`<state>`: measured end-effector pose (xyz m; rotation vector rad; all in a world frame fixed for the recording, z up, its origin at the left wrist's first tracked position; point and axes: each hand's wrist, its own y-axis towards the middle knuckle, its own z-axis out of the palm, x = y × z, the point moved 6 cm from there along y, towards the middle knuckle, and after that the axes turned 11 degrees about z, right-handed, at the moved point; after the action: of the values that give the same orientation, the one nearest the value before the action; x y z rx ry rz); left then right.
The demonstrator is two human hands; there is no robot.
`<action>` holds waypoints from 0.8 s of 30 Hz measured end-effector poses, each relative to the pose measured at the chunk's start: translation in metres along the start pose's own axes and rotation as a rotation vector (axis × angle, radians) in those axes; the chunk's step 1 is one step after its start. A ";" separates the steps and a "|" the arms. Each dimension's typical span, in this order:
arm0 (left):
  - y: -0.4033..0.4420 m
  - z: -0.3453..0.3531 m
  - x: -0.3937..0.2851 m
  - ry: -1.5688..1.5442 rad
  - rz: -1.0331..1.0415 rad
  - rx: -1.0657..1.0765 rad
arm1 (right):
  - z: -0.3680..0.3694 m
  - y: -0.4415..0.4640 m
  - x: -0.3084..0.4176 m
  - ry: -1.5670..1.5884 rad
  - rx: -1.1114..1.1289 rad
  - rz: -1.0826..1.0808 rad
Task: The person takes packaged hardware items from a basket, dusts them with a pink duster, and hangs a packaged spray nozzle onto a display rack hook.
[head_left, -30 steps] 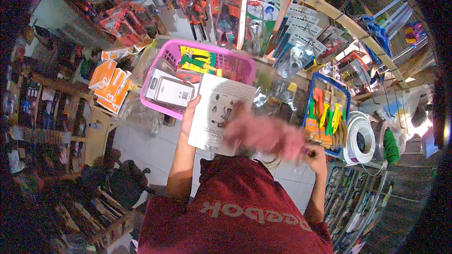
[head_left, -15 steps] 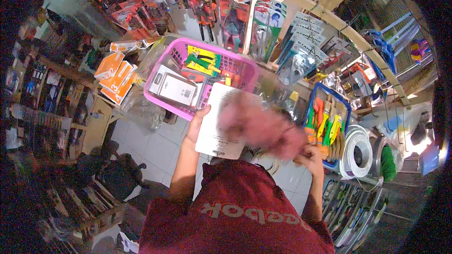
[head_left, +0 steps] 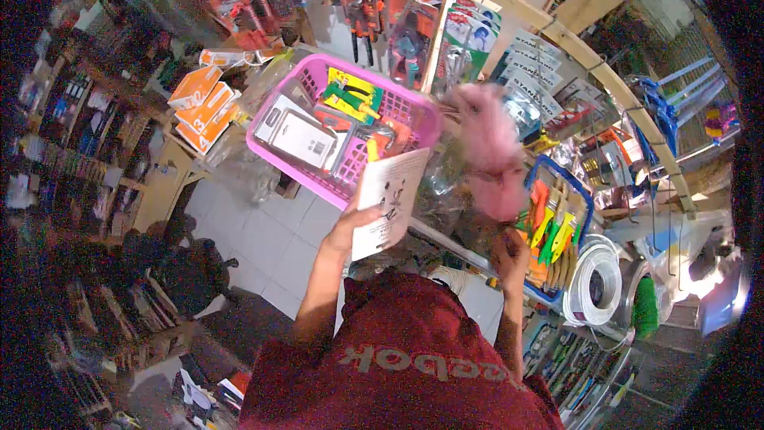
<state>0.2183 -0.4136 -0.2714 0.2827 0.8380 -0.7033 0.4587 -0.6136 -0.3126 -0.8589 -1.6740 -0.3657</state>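
Observation:
My left hand (head_left: 350,227) is closed on the edge of a flat white card package (head_left: 394,199) with printed drawings and text, held tilted in front of me. Fingers of my right hand (head_left: 511,259) are wrapped round the lower end of a fluffy pink duster (head_left: 489,151), which is smeared by motion and points up and away. Just beyond the package stands a pink plastic basket (head_left: 430,115). In it lie a clear-packed white item (head_left: 298,139), a yellow and green pack (head_left: 350,95) and other packaged goods.
A blue-rimmed tray (head_left: 589,199) of paint brushes (head_left: 563,235) stands to the right, near a coil of white cable (head_left: 593,280). Packaged tools (head_left: 362,20) hang behind the basket under a wooden rail (head_left: 549,24). Orange boxes (head_left: 203,111) sit to the left.
The duster has swung away from the package, up and to the right. My left hand has turned the package, so it looks narrower and shows printed drawings.

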 end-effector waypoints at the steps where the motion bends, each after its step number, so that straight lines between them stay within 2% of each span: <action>1: 0.001 0.005 -0.008 0.139 0.142 -0.013 | 0.001 0.000 0.003 0.088 -0.032 0.054; 2: 0.004 0.006 -0.014 0.242 0.273 0.035 | 0.001 -0.002 0.006 -0.104 -0.055 -0.090; 3: 0.005 0.008 -0.020 0.344 0.403 0.086 | 0.008 -0.003 0.006 -0.030 0.039 -0.033; 5: 0.005 0.008 -0.028 0.440 0.442 0.106 | 0.020 -0.012 0.011 0.118 0.215 0.086; 6: 0.004 0.012 -0.036 0.475 0.469 0.118 | 0.018 -0.013 0.005 0.097 0.267 0.129; 9: -0.001 0.022 -0.056 0.487 0.466 0.074 | 0.020 -0.018 0.003 0.130 0.248 0.148; 11: -0.003 0.019 -0.061 0.510 0.442 0.024 | 0.016 -0.020 -0.032 0.072 0.274 0.120; 15: 0.001 0.004 -0.068 0.662 0.540 0.138 | 0.018 -0.009 -0.017 -0.175 0.331 0.163; 18: 0.000 0.003 -0.078 0.644 0.481 0.171 | 0.014 -0.005 -0.021 -0.227 0.258 0.269; 21: 0.001 -0.007 -0.082 0.735 0.540 0.154 | 0.021 -0.024 -0.021 0.057 0.214 0.259; 23: 0.000 -0.007 -0.090 0.750 0.533 0.163 | 0.029 -0.017 -0.009 -0.133 0.183 0.028; 24: 0.000 -0.007 -0.094 0.757 0.529 0.166 | 0.027 -0.011 -0.010 -0.190 0.092 -0.017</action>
<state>0.1706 -0.3676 -0.2048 0.9188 1.3486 -0.1451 0.4326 -0.6070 -0.3275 -0.8320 -1.8599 -0.2218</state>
